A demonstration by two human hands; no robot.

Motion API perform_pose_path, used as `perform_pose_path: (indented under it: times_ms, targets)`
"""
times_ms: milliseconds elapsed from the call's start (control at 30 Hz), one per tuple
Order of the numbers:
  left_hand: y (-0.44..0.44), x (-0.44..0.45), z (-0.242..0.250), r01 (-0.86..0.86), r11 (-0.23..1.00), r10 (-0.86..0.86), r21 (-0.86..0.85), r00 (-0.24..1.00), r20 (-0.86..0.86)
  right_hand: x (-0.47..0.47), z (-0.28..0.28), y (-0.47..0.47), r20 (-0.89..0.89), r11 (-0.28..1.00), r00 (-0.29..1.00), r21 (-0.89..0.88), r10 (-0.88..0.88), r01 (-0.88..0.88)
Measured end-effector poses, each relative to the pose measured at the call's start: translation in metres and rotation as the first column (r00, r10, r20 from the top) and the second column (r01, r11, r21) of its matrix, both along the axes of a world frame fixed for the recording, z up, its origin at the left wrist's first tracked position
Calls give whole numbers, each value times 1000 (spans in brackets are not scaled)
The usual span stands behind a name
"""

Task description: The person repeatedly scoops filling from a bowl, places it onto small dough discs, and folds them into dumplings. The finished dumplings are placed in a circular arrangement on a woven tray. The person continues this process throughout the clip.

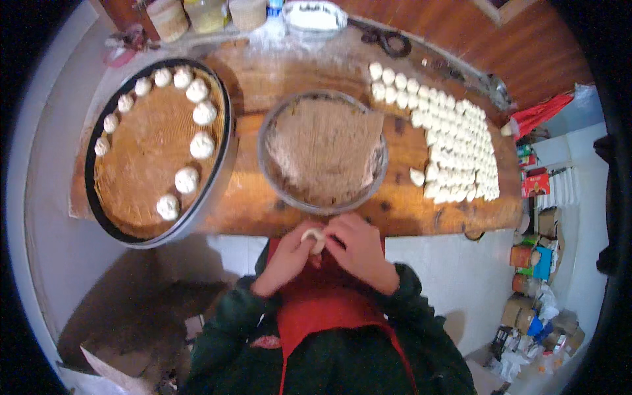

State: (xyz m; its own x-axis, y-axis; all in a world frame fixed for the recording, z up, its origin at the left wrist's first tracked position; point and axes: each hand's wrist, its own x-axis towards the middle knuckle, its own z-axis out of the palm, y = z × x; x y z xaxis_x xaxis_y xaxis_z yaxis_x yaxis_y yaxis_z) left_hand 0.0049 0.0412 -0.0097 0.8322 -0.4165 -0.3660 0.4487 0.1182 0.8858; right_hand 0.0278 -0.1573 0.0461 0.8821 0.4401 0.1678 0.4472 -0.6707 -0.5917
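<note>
Both my hands meet just past the near edge of the wooden table, in front of my red apron. Around a small piece of pale dough (314,240) my left hand (291,254) is closed, its thumb at the dough's middle. The fingers of my right hand (356,247) touch the dough's right side. Just beyond them stands a round metal bowl (323,211) of brown ground filling (321,143), with a flat piece standing up at its right. Stuffed buns (202,145) line part of a round steamer tray (143,182) at the left. Rows of dough pieces (449,143) lie at the right.
Tubs (169,20) and a white dish of flour (315,19) stand along the table's back. A dark looped object (395,44) lies at the back right. One dough piece (416,177) sits apart from the rows. Shelves and boxes (518,316) are at the far right.
</note>
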Motion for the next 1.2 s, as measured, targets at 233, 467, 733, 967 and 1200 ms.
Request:
perform_pose_path:
  times_ms: [233, 467, 733, 967, 1200]
  targets:
    - [6, 7, 6, 126, 984, -146, 123, 974, 171, 0, -8, -5, 64, 997, 996, -45, 60, -57]
    - [6, 12, -5, 148, 976, -174, 160, 970, 169, 4, 6, 5, 74, 996, 994, -61, 76, -72]
    - [13, -8, 5, -67, 958, -17, -280, 958, -288, 1, 6, 5, 44, 999, 999, 36, -9, 7]
    - [6, -6, 24, -34, 995, 19, -97, 987, -160, -11, 14, 7, 59, 995, 998, 101, -3, -3]
    - [-2, 1, 21, -50, 999, 50, -3, 991, -121, -9, 26, 6, 49, 992, 998, 122, 35, -41]
